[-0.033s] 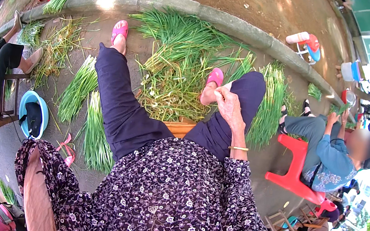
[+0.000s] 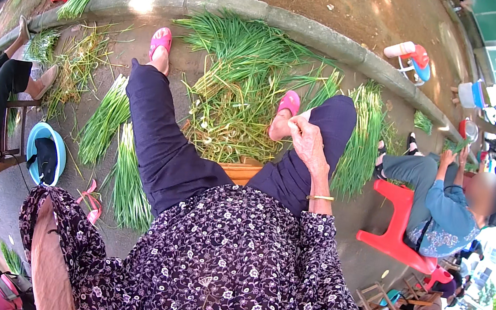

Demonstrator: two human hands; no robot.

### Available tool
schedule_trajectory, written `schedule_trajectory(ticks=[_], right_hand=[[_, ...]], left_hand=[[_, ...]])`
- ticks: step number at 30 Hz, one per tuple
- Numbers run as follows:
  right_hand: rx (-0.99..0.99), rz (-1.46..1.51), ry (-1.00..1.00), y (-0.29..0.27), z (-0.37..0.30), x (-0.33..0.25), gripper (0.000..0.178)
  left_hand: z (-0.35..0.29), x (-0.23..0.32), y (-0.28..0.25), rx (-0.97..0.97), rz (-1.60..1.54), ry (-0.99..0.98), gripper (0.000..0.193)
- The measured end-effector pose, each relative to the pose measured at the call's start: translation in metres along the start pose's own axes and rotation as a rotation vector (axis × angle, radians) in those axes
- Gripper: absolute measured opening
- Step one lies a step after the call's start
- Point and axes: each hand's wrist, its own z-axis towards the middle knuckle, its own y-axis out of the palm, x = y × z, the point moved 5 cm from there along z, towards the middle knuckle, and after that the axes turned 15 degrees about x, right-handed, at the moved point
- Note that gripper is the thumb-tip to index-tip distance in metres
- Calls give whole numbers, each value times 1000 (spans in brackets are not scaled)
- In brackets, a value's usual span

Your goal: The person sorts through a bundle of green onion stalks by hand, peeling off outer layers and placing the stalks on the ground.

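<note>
My right hand [image 2: 308,143] rests over my right knee, its fingers curled in and closed. Something small and whitish [image 2: 304,115] shows at the fingertips against the dark trousers; its kind is too small to tell. My left forearm runs out at the lower left, and the hand itself lies outside the picture. Between my feet is a heap of long green chives [image 2: 254,45], with yellowed, trimmed leaves [image 2: 233,124] piled nearer to me. Sorted bundles of chives with pale stems lie left of my left leg [image 2: 106,116] and beyond my right knee [image 2: 361,139].
A light-blue basin [image 2: 61,151] holding a black item stands at left, near a pink ribbon [image 2: 90,201]. A stone curb [image 2: 228,5] runs across the far side. One person sits at left; another [image 2: 449,209] sits at right by a red stool [image 2: 394,223].
</note>
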Motion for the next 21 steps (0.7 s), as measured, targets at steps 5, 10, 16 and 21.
schedule_trajectory(ticks=[5,10,16,21], right_hand=[[44,35,15,2,0,10,10],[86,47,49,1,4,9,10],[355,83,43,-33,30,6,9],[599,135,288,-60,35,34,9]], left_hand=[[-3,0,8,-1,3,2,18],[-4,-10,9,6,36,-10,17],[-28,-62,28,-44,168,-244,15],[-222,-205,65,-768,396,-792,13]])
